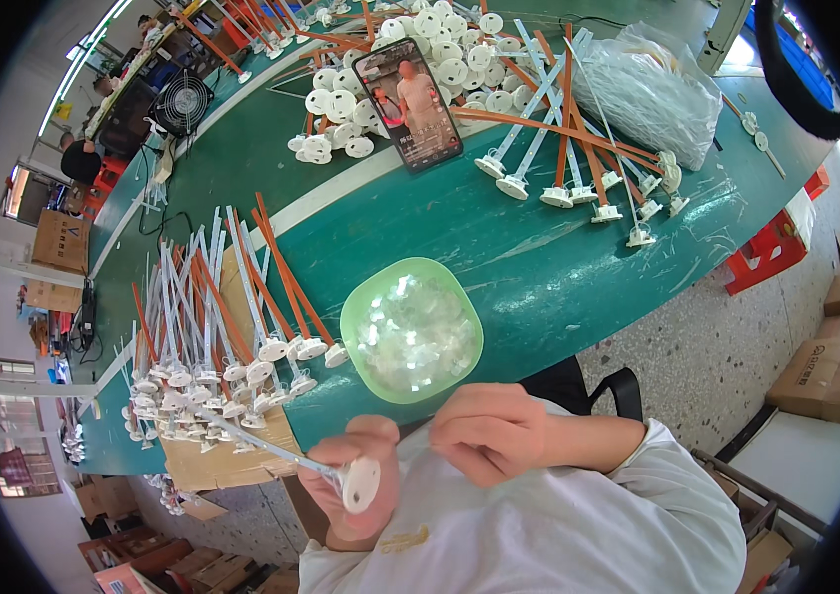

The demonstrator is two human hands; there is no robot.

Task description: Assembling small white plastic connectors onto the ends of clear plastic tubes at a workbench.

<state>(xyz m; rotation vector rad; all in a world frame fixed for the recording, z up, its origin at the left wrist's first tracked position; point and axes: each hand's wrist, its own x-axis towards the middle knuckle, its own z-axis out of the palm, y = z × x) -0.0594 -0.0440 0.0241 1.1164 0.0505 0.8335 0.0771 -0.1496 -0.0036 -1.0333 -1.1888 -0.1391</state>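
A white rod with a round disc end (358, 482) sits low in the frame, gripped in the left hand (355, 480); the right hand (489, 433), fingers curled narrow, hovers just beside it; a green bowl (412, 330) rests above on the bench (539, 267).

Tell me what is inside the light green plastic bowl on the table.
The light green plastic bowl holds a heap of small, clear, shiny plastic pieces. The heap covers the bowl's bottom, so anything beneath it cannot be seen.
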